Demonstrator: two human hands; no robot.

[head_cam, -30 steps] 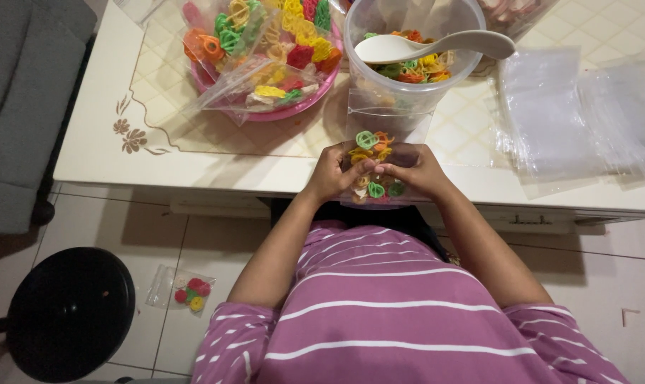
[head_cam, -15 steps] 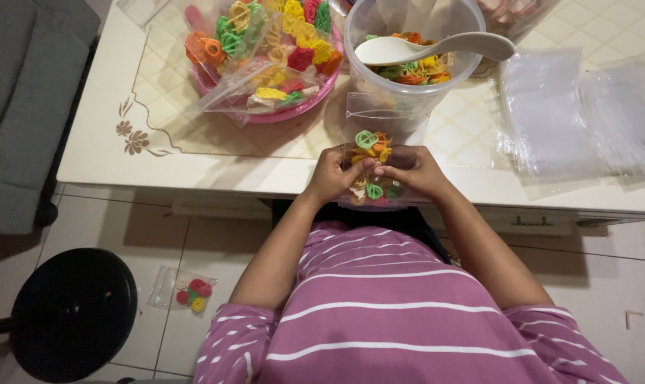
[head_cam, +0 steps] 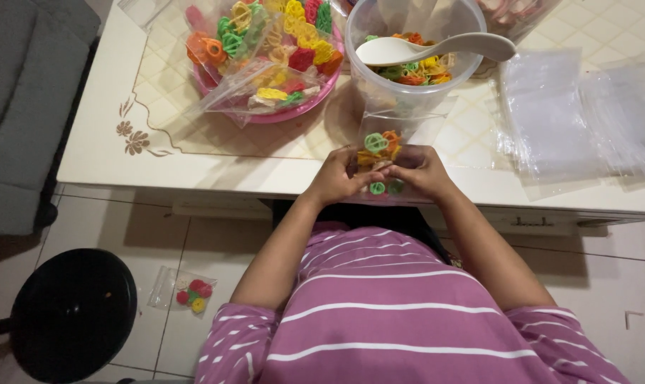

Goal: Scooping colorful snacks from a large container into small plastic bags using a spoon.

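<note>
At the centre of the frame, the left hand [head_cam: 334,178] and right hand [head_cam: 420,172] pinch a small clear bag [head_cam: 386,146] of colourful ring-shaped crackers (green, orange, yellow) over the table [head_cam: 102,128] edge. Just above stands a clear tub [head_cam: 411,57] with a white spoon [head_cam: 429,47]; a pink bowl [head_cam: 265,60] sits upper left, empty bags [head_cam: 571,117] right.

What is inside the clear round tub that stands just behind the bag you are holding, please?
The clear tub holds colourful ring-shaped crackers, green, orange and yellow, with a white spoon lying across its rim. The spoon's bowl covers some crackers, and how deep the pile goes cannot be seen.
</note>
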